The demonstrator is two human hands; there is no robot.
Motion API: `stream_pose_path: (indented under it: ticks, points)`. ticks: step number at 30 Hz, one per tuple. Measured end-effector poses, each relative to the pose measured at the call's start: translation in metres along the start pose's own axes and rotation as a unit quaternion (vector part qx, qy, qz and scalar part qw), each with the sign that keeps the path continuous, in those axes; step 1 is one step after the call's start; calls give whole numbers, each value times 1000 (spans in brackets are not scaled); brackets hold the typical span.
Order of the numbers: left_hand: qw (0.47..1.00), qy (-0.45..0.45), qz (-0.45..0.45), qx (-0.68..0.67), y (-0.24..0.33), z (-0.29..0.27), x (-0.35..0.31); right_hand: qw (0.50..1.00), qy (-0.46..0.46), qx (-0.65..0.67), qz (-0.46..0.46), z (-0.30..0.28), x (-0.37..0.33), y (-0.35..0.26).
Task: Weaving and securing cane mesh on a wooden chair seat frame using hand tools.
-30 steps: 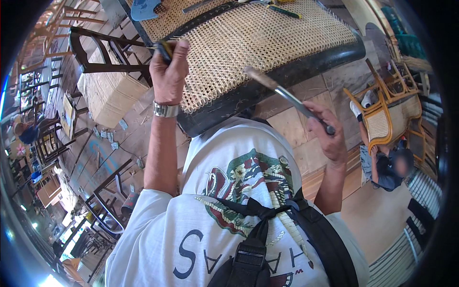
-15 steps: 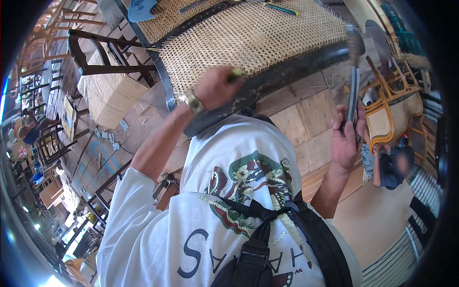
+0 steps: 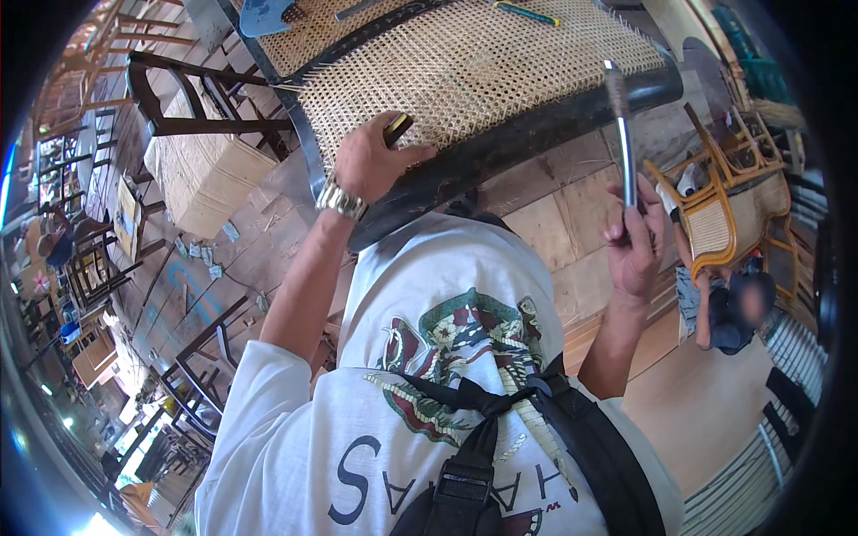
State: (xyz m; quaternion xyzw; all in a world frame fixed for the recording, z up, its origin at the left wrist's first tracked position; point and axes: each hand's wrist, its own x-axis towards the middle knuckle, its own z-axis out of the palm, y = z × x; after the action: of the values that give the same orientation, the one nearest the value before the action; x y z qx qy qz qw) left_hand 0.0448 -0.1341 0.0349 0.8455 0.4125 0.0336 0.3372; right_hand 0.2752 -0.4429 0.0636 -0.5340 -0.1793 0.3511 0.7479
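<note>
A woven cane panel [image 3: 509, 67] set in a dark wooden frame [image 3: 545, 121] lies across the far middle. Over its near left corner is my left hand [image 3: 371, 156], fingers closed round a short black-and-yellow handle [image 3: 399, 129] with the thumb stretched out to the right. The lower end of that handle's tool is hidden. On the right, my right hand [image 3: 636, 241] grips a hammer [image 3: 625, 143] by its lower end. The hammer stands raised in front of the frame's right part, its shaft shiny metal.
On the cane lie a green-handled tool [image 3: 527, 12], a blue flat tool [image 3: 268, 16] and a metal strip [image 3: 357, 9]. Left of the frame stand a dark chair frame [image 3: 179, 129] and a cardboard box [image 3: 201, 183]. At right, another person [image 3: 746, 304] is beside an orange-framed cane chair [image 3: 710, 228].
My left hand has shifted left along the frame's near edge and turned, showing more of the handle. My right hand has swung the hammer left.
</note>
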Motion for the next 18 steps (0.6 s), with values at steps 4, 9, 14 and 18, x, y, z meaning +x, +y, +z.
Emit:
stream_pose_path:
  ticks: [4,9,14,18]
  points:
    - [998,-35,41,42,0,14,22,999,-9,-1,32,26,5,7]
    - [985,10,136,105,-1,21,30,998,-41,21,38,33,0,12]
    - [944,63,270,181,-8,31,26,998,-47,29,41,29,-7,17]
    - [918,174,339,111,-77,27,89,998,-39,26,48,29,-12,17]
